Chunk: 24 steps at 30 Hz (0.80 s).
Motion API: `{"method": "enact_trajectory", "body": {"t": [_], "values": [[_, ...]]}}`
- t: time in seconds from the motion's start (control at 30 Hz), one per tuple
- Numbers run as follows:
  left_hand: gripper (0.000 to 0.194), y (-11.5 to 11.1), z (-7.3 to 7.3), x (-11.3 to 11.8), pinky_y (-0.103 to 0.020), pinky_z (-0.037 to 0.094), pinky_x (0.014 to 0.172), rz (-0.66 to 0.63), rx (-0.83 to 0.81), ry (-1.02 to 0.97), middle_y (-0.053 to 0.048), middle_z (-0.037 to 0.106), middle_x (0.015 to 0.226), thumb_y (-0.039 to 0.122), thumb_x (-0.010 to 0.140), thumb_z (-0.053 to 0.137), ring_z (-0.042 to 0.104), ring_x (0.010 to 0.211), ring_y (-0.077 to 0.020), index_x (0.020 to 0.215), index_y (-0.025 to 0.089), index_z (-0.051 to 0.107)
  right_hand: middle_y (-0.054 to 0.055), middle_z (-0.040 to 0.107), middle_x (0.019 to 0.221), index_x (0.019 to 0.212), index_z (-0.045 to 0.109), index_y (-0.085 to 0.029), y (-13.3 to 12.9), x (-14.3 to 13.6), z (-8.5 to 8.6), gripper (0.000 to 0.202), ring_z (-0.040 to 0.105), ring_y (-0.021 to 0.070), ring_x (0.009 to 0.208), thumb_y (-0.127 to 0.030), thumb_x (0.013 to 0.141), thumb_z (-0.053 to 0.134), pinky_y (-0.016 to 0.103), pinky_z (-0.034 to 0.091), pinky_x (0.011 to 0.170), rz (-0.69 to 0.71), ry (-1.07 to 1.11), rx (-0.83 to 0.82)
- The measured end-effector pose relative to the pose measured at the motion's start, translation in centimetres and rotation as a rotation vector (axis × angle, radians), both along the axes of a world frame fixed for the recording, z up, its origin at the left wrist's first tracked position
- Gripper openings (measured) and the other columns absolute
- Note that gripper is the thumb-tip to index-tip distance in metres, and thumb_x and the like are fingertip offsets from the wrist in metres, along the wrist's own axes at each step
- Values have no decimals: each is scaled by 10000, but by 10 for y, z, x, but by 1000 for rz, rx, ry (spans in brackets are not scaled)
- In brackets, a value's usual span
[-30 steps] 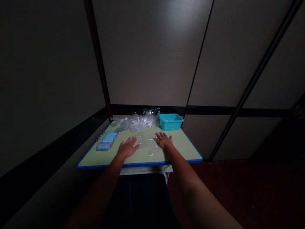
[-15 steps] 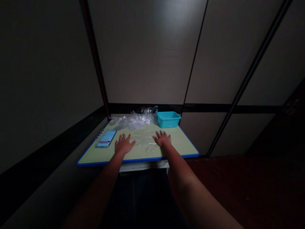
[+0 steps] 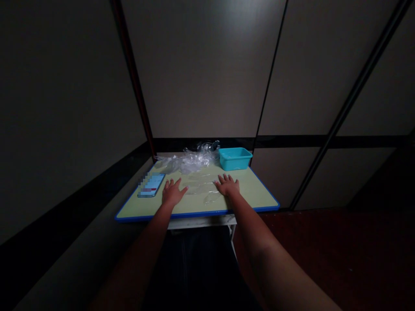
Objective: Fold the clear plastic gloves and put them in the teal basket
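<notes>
My left hand (image 3: pixel 173 192) is over the left half of the pale yellow table (image 3: pixel 256 196), fingers spread and holding nothing. Right of the middle, my right hand (image 3: pixel 228 185) rests with its fingers apart, touching the edge of a flat clear plastic bag (image 3: pixel 201 186). This bag lies between my two hands, and its see-through outline is hard to follow. Behind it is a crumpled heap of clear plastic bags (image 3: pixel 191 162). A turquoise plastic basket (image 3: pixel 235 161) stands just beyond my right hand.
A phone (image 3: pixel 152 185) with a lit, partly blurred screen lies left of my left hand. The table has a blue edge. Panelled walls (image 3: pixel 207 77) close in behind and on the left; a dark red floor (image 3: pixel 311 250) shows at the right.
The whole view has shifted, so the table and everything on it appear slightly farther right and higher. My left hand's fingers have lifted or bent a little; the right hand stays spread.
</notes>
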State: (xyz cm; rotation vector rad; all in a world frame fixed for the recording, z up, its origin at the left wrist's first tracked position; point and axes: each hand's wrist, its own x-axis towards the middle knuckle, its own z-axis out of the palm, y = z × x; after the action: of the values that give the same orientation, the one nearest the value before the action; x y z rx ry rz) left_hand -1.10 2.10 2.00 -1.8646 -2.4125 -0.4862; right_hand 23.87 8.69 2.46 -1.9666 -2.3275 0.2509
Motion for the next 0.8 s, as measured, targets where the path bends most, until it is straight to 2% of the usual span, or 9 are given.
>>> {"method": "enact_trajectory", "body": {"t": [0.27, 0.5, 0.8], "values": [[927, 2, -1, 2, -472, 251, 1028, -49, -57, 48, -115, 237, 1490, 803, 652, 392, 116, 1376, -328, 1403, 266, 312, 16, 58, 1533, 1453, 105, -310, -2, 0, 2, 693, 29, 258, 1384, -646, 848, 58, 553, 36, 1043, -1, -5, 9], [880, 3, -2, 3, -492, 230, 1035, -21, -71, 44, -128, 253, 1482, 796, 712, 237, 132, 1373, -328, 1385, 243, 359, 10, 49, 1533, 1452, 106, -313, -3, -1, 3, 691, 21, 253, 1385, -645, 848, 53, 550, 29, 1045, -6, 9, -5], [901, 7, -5, 1, -524, 212, 1035, -50, -119, 65, -144, 215, 1491, 805, 686, 297, 115, 1378, -323, 1406, 263, 309, 15, 59, 1532, 1452, 114, -310, 1, -1, 0, 678, 28, 256, 1385, -630, 854, 112, 556, 32, 1043, -4, 6, 12]]}}
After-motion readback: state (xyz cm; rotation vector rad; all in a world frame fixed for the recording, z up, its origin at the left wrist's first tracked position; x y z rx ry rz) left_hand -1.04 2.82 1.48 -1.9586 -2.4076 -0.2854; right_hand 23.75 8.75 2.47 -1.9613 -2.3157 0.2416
